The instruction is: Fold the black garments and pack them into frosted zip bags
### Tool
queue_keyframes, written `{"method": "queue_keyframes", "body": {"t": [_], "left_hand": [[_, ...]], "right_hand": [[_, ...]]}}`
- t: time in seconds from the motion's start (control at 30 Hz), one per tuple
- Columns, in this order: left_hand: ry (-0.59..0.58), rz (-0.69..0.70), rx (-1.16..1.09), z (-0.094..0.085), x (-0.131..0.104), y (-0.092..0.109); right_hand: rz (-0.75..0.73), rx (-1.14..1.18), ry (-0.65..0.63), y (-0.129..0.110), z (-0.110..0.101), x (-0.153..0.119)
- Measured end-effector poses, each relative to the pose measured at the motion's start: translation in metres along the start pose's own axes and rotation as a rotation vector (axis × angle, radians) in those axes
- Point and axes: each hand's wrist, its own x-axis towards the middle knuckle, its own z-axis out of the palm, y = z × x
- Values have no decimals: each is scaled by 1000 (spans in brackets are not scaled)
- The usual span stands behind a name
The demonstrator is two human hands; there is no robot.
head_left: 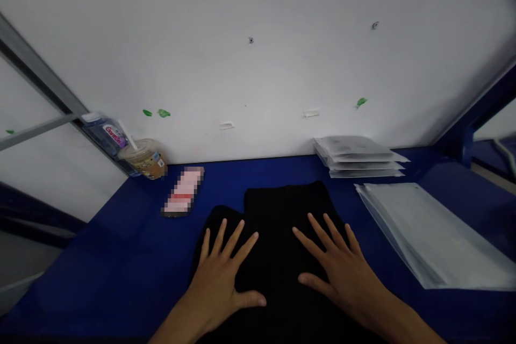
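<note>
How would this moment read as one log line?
left hand: spread on black fabric; right hand: spread on black fabric; at right: translucent plastic bags

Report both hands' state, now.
Left hand: open, fingers spread, laid on the black cloth, gripping nothing.
Right hand: open, fingers spread, laid on the same cloth, gripping nothing.

Blue bench (108, 269) against a pale wall (278, 75) bearing green scraps (164, 113). At the far left corner, a labelled bottle (102, 134) beside a lidded cup (150, 164) with a white straw (133, 143); nearer, a flat, phone-shaped object (184, 192), its surface pixelated. At right, a stack of translucent packets (358, 153) near the wall; in front, larger translucent bags (427, 231), lying flat. Far left, a grey metal bar (40, 129).
</note>
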Motion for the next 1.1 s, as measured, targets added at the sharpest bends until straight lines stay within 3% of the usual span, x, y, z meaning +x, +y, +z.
{"method": "queue_keyframes", "body": {"t": [0.1,0.2,0.33,0.47,0.63,0.87,1.1], "left_hand": [[106,-74,-29,-12,21,0],[284,-284,-126,-25,62,-4],[268,-381,-165,-28,120,-21],[268,-421,-238,-18,141,-36],[329,-351,-447,-14,129,-36],[286,-140,-698,-13,80,-26],[270,134,-357,-6,51,-27]], "right_hand": [[47,75,-11,13,-13,17],[263,153,56,34,-26,51],[501,157,134,58,-22,91],[540,221,187,71,-9,102],[578,421,272,75,-15,90],[441,760,230,68,-24,42],[286,533,191,66,-14,11]]}}
